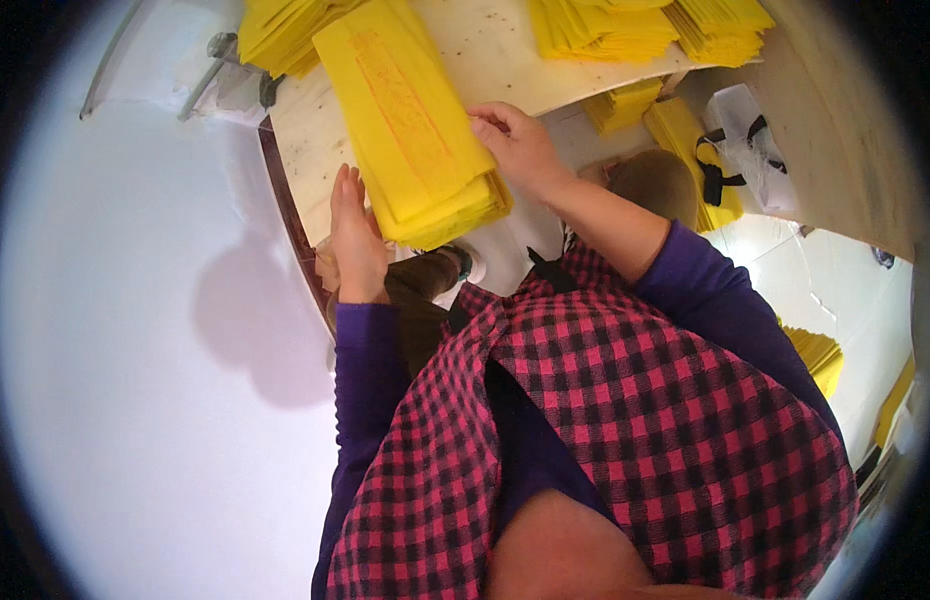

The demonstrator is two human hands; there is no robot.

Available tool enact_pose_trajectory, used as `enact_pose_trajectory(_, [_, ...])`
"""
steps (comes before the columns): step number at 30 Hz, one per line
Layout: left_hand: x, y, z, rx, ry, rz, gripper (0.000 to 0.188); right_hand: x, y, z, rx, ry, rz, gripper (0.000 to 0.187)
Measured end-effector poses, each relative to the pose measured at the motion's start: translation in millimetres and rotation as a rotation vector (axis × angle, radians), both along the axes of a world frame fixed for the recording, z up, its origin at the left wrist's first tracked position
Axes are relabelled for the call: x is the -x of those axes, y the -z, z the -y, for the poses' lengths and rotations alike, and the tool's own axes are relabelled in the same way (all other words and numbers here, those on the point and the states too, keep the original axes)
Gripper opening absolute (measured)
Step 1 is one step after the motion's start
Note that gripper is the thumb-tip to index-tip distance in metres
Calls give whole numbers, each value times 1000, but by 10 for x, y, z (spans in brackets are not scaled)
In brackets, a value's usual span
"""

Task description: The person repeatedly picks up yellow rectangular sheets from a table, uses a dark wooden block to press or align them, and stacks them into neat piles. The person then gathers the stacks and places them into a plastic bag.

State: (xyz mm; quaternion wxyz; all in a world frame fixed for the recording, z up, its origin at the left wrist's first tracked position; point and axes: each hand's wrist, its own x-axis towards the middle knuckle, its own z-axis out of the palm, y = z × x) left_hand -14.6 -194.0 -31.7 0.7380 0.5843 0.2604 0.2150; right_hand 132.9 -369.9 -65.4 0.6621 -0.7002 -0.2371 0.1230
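Note:
A long stack of yellow paper sheets [405, 120], with a faint reddish printed panel on top, lies slanted on the tabletop. Its lower end sticks out past the table's near edge, where the layers look slightly uneven. My left hand [358, 245] stands along the stack's lower left side, fingers stretched upward, and holds nothing. On the opposite side my right hand [523, 150] has its fingers bent, thumb and forefinger closed at the stack's right edge. How much paper lies between those fingertips is hard to make out.
More yellow paper piles lie at the back left [275, 35] and back right [605, 30] of the pale wooden table [475, 50]. Below on the right are further yellow stacks [675, 130] and a white bag with black straps [750, 150]. A white wall [135, 300] borders the left.

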Motion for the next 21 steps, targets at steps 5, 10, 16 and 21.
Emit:
enact_pose_trajectory(5, [105, -13, 315, -80, 105, 135, 56, -18, -149, 103, 106, -41, -77, 29])
enact_pose_trajectory(10, [73, -48, 432, -31, 125, 206, 59, -11, -395, 139, 99, -164, -350, 30])
enact_pose_trajectory(16, [82, -89, 478, 69, 48, 218, 63, -67, -638, -30, -18, -293, -685, 24])
enact_pose_trajectory(21, [82, -91, 442, 105, 1, 230, 65, -17, -695, -69, -95, -351, -757, 19])
